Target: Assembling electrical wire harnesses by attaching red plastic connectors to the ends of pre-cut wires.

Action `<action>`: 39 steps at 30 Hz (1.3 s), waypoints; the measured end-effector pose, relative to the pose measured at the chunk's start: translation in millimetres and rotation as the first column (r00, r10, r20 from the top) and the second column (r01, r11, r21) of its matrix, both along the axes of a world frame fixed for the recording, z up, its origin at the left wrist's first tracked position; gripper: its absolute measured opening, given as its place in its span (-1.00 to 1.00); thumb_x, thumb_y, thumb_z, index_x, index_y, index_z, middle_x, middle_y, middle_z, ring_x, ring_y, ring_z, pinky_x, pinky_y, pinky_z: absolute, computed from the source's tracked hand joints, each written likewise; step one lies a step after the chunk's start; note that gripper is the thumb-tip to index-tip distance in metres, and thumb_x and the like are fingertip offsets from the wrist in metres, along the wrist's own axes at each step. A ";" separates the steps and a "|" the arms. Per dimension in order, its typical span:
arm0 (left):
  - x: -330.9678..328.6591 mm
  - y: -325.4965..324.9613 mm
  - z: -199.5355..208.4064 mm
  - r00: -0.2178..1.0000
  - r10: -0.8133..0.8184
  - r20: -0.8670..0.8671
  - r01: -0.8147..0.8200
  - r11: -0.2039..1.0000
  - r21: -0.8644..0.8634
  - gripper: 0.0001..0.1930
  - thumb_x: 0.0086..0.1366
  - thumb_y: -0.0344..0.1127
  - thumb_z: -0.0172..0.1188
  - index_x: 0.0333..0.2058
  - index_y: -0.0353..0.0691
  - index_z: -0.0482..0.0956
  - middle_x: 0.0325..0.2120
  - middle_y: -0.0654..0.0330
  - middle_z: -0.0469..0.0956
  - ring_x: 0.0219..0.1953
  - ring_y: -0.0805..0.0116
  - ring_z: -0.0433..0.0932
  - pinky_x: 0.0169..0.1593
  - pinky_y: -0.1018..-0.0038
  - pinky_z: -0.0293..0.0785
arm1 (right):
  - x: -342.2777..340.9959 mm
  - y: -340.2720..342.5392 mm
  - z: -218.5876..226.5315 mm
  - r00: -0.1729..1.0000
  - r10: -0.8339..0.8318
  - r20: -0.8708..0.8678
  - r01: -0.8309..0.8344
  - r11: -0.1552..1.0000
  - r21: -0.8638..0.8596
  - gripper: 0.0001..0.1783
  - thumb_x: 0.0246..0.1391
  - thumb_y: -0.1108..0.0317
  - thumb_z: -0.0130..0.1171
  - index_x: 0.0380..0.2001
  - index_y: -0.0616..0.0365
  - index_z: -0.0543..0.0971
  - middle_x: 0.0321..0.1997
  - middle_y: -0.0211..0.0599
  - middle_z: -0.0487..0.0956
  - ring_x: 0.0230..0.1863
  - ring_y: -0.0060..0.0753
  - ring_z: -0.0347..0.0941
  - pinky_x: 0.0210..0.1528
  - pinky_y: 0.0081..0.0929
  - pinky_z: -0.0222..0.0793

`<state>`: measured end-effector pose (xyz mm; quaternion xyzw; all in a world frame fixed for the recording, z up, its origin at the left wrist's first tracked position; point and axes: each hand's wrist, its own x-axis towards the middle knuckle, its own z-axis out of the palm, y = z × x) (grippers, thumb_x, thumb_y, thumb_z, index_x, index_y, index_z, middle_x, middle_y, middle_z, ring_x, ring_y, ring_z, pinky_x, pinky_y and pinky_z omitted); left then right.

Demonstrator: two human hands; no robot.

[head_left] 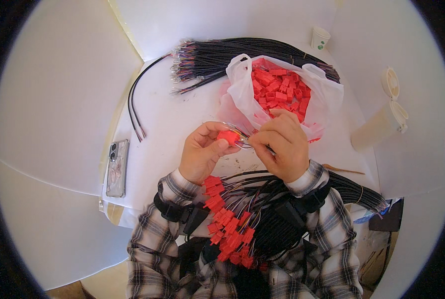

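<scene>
Between thumb and fingers, my left hand (pixel 201 153) grips a red plastic connector housing (pixel 228 137). Just to its right, my right hand (pixel 280 145) pinches the thin coloured wires (pixel 243 135) of a cable, their ends meeting the housing's right side. I cannot make out how deep the wire ends sit. Below my hands lies a bundle of black cables (pixel 279 224), many ending in red connector housings (pixel 227 231), close to my body. Behind my right hand stands an open white plastic bag (pixel 240 82) filled with loose red housings (pixel 282 89).
A large bundle of black cables (pixel 252 50) with bare connector ends lies at the back; a pair of cables (pixel 134 104) curves off it leftward. A phone (pixel 118 168) rests at the left edge. On the right stand a lidded bottle (pixel 379 129) and, farther back, a paper cup (pixel 320 38).
</scene>
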<state>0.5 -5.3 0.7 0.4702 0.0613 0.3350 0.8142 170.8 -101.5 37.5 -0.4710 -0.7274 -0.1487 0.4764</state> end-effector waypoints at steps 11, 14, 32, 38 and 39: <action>0.2 -2.1 1.3 0.997 0.062 -0.049 -0.057 0.994 0.092 -0.71 0.10 -0.50 0.15 -0.18 -0.32 0.35 -0.27 0.12 0.48 -0.21 0.38 0.47 -0.09 0.42 0.45 | -4.1 -2.1 2.7 0.998 0.012 0.058 -0.013 1.000 0.025 -0.86 -0.34 0.45 0.22 -0.56 0.11 0.50 -0.52 -0.39 0.40 -0.40 -0.31 0.36 -0.08 -0.23 0.27; 0.5 -2.2 1.1 0.993 0.102 -0.064 -0.090 0.982 0.164 -0.72 0.08 -0.52 0.15 -0.20 -0.32 0.36 -0.30 0.13 0.50 -0.23 0.41 0.48 -0.11 0.47 0.43 | -4.5 -2.9 3.4 0.997 0.015 0.071 -0.017 0.999 0.027 -0.86 -0.34 0.44 0.23 -0.57 0.12 0.51 -0.53 -0.38 0.40 -0.41 -0.32 0.36 -0.08 -0.24 0.27; -2.1 -1.4 0.7 0.988 0.041 -0.151 -0.022 0.992 0.121 -0.73 0.16 -0.39 0.11 -0.18 -0.38 0.39 -0.30 0.05 0.51 -0.28 0.31 0.53 -0.20 0.38 0.53 | -4.9 -2.5 2.1 0.996 0.055 0.066 -0.057 0.998 0.028 -0.85 -0.33 0.43 0.23 -0.55 0.10 0.51 -0.53 -0.38 0.40 -0.43 -0.30 0.35 -0.12 -0.25 0.28; -1.9 -0.5 0.2 0.992 0.054 -0.118 -0.039 0.991 0.131 -0.73 0.15 -0.37 0.12 -0.20 -0.38 0.39 -0.32 0.05 0.51 -0.29 0.30 0.53 -0.20 0.38 0.53 | -4.7 -1.8 1.5 0.999 0.013 -0.030 -0.015 0.998 -0.058 -0.85 -0.34 0.45 0.22 -0.56 0.06 0.49 -0.52 -0.39 0.41 -0.39 -0.29 0.37 -0.07 -0.23 0.23; -1.4 -1.0 0.6 0.992 0.060 -0.112 -0.045 0.990 0.132 -0.73 0.15 -0.37 0.13 -0.21 -0.38 0.39 -0.33 0.05 0.51 -0.29 0.30 0.53 -0.20 0.39 0.53 | -5.2 -2.0 2.1 0.999 0.019 -0.038 -0.021 0.997 -0.068 -0.85 -0.34 0.46 0.21 -0.56 0.06 0.49 -0.52 -0.39 0.41 -0.39 -0.29 0.37 -0.06 -0.23 0.23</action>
